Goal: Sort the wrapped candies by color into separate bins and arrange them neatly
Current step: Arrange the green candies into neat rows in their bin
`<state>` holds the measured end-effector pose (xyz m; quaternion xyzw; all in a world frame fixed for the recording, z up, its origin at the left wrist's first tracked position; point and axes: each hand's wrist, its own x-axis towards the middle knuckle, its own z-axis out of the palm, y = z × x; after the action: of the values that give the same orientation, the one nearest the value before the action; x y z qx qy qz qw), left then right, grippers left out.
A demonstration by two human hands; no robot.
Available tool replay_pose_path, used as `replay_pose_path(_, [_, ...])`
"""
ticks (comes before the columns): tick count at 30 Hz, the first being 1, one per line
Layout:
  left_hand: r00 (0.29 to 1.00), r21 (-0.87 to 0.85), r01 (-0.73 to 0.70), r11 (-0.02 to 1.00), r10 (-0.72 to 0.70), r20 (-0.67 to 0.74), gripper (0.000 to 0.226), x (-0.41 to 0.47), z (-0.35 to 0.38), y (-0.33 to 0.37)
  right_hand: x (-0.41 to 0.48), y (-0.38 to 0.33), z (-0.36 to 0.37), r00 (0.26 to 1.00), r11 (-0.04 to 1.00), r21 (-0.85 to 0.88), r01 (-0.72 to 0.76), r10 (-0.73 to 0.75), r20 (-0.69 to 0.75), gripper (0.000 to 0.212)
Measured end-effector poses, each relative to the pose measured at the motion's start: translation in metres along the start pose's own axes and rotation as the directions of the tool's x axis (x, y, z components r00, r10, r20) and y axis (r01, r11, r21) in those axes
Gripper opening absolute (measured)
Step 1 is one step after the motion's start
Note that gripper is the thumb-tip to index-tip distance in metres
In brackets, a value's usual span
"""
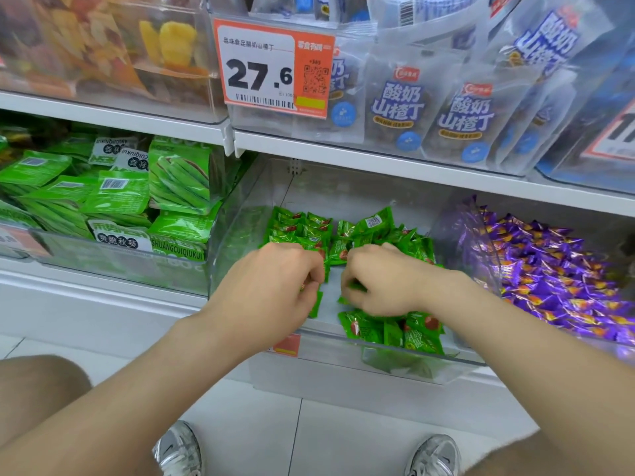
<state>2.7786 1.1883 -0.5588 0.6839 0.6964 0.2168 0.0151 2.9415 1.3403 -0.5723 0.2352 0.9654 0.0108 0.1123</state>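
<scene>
A clear plastic bin (395, 364) on the low shelf holds small green wrapped candies (311, 228), lined up at the back and loose at the front right (391, 329). Both my hands are inside this bin. My left hand (275, 283) has its fingers curled round a green candy at the left. My right hand (381, 283) pinches another green candy near the middle. To the right, a second clear bin is piled with purple wrapped candies (556, 276).
Left of the candy bin stands a bin of large green snack packets (117, 197). The shelf above carries blue-and-white pouches (398, 108), an orange price tag reading 27.6 (271, 70) and dried fruit (103, 46). Below are white floor tiles and my shoes (178, 448).
</scene>
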Motion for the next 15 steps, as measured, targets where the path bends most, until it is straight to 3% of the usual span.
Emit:
replay_pose_path(6, [0.991,-0.21,0.13,0.969,-0.133,-0.003,0.028,0.006,0.003,0.001,-0.014,0.02,-0.011,0.945,0.934,0.356,-0.022,0.136,-0.298,0.022])
replay_pose_path(10, [0.959,-0.511,0.284,0.811,-0.255,0.127,0.029,0.007,-0.005,0.003,-0.026,0.009,-0.02,0.947,0.693,0.717,0.073,0.177,-0.268,0.013])
replay_pose_path(15, [0.934,-0.623,0.349,0.7,-0.31,0.176,0.011,0.004,-0.009,0.001,-0.031,-0.006,-0.025,0.955,0.593,0.794,0.135,0.136,-0.264,0.013])
